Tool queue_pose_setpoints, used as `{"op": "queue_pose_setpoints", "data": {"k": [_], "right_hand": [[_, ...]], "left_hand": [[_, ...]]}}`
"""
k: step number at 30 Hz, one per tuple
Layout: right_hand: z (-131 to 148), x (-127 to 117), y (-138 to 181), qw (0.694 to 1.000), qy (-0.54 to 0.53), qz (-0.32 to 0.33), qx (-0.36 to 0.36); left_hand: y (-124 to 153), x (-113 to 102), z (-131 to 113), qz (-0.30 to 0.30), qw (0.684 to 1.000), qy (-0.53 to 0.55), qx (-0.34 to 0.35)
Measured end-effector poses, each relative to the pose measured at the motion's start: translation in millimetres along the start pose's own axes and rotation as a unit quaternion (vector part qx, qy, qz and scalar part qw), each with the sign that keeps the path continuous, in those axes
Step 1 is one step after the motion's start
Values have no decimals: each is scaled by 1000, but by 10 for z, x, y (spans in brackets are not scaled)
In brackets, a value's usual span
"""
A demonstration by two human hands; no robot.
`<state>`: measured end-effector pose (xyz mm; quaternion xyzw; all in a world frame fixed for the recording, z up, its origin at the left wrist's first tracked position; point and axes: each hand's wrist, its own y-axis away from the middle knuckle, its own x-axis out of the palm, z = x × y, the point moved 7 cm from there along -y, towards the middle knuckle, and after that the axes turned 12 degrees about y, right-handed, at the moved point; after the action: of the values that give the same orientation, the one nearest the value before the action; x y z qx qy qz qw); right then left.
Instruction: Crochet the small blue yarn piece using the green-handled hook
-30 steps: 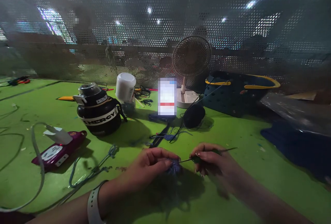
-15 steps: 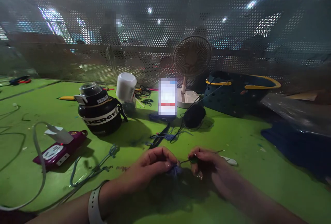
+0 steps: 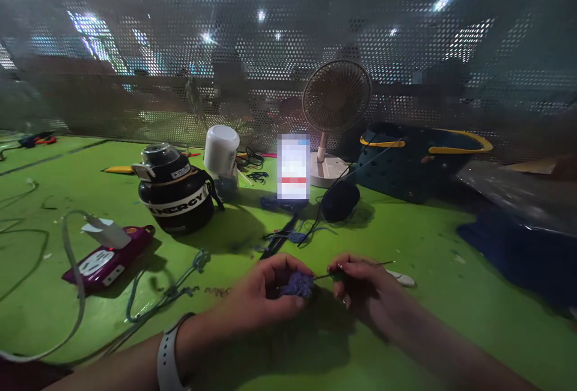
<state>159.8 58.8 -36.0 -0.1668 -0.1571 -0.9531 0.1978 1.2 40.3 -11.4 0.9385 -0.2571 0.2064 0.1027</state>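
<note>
My left hand [image 3: 259, 298] pinches a small blue-purple crocheted piece [image 3: 297, 284] between thumb and fingers, a little above the green table [image 3: 451, 343]. Just to the right, my right hand [image 3: 367, 283] is closed around a thin metal crochet hook [image 3: 321, 277] with a dark green grip. The hook's tip points left and reaches the edge of the crocheted piece; whether it is inside a stitch I cannot tell. Behind my right hand lies a white-handled tool [image 3: 402, 278], partly hidden. A dark yarn ball [image 3: 341, 201] sits beyond my hands.
At the left are a purple power strip [image 3: 101, 261] with cables, and a black jug [image 3: 175, 198]. Farther back stand a white bottle [image 3: 221, 149], a lit phone [image 3: 293, 168], a fan [image 3: 337, 99] and a dark basket [image 3: 406, 168]. Dark blue cloth [image 3: 509, 252] lies at right.
My left hand has turned the crocheted piece upward, so more of its surface shows and the thumb sits lower. The hook stays in my right hand, near the piece.
</note>
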Motion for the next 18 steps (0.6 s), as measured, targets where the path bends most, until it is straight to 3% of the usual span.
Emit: {"op": "queue_pose_setpoints", "data": {"k": [3,11,18], "right_hand": [[16,-7,3,1000,7,-10,-5],[86,1,30,999,40,-31,-5],[60,-28,13,999,31,-28,5]], "left_hand": [[11,9,-4,14,1000,1,9],[25,-6,-93,-45,987,-136,66],[-10,-31,-57,-51,998,-8,41]]}}
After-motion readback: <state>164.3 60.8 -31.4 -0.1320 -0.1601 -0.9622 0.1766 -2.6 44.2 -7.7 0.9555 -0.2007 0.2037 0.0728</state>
